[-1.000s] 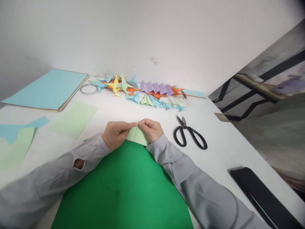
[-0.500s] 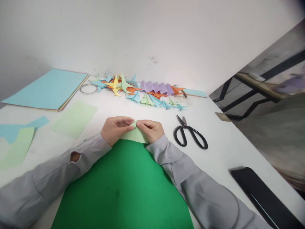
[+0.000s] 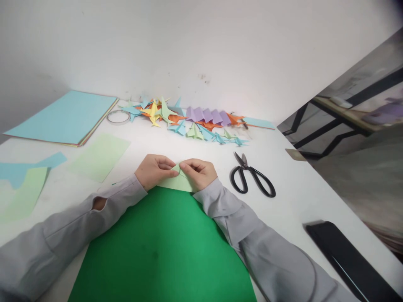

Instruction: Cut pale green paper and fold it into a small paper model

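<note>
A small piece of light green paper (image 3: 176, 182), folded to a peak, is held over the far end of a green sheet (image 3: 163, 247). My left hand (image 3: 154, 173) pinches its left side near the top. With thumb and fingers closed, my right hand (image 3: 200, 173) grips the right side close to the same peak. The fingertips of both hands nearly meet there and cover part of the folds. To the right of my right hand lie black-handled scissors (image 3: 247, 170), blades pointing away and slightly apart.
Along the wall sit several folded paper shapes (image 3: 163, 111) and a purple pleated strip (image 3: 208, 116). At left are a stack of coloured sheets (image 3: 63, 117), a tape roll (image 3: 118, 117), a light green sheet (image 3: 100, 155) and paper scraps (image 3: 28, 188). A black case-like object (image 3: 349, 256) lies front right.
The paper's peak has come slightly lower and its lower edge nearer to me. Both hands keep hold of it and have shifted only a little.
</note>
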Demonstrator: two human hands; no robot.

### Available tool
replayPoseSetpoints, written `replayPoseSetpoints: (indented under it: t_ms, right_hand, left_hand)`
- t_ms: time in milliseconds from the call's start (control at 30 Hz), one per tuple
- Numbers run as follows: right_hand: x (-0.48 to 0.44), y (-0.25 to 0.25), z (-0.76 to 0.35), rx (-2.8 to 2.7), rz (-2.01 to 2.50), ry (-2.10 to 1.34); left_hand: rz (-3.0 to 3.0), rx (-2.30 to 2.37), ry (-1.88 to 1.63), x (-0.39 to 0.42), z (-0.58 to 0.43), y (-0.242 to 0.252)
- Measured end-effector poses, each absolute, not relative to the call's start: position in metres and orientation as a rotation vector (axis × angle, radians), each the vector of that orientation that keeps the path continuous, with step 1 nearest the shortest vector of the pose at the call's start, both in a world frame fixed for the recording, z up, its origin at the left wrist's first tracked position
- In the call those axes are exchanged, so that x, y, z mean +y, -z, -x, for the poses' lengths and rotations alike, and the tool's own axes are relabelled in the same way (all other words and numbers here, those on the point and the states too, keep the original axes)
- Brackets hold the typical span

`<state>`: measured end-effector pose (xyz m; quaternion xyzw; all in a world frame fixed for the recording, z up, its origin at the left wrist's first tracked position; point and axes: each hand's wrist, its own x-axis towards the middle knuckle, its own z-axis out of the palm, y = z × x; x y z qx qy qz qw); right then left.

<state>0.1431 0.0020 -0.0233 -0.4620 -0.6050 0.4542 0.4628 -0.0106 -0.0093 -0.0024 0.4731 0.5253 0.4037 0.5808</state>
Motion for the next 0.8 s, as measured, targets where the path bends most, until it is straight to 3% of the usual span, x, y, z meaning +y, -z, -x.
replayPoseSetpoints:
  t_ms: [800]
  right_hand:
    - [0.003,0.021,-0.1434,-1.533,1.152,-1.028]
  left_hand:
    - [-1.407,1.305,-0.837,-0.0061,0.0145,0.0015]
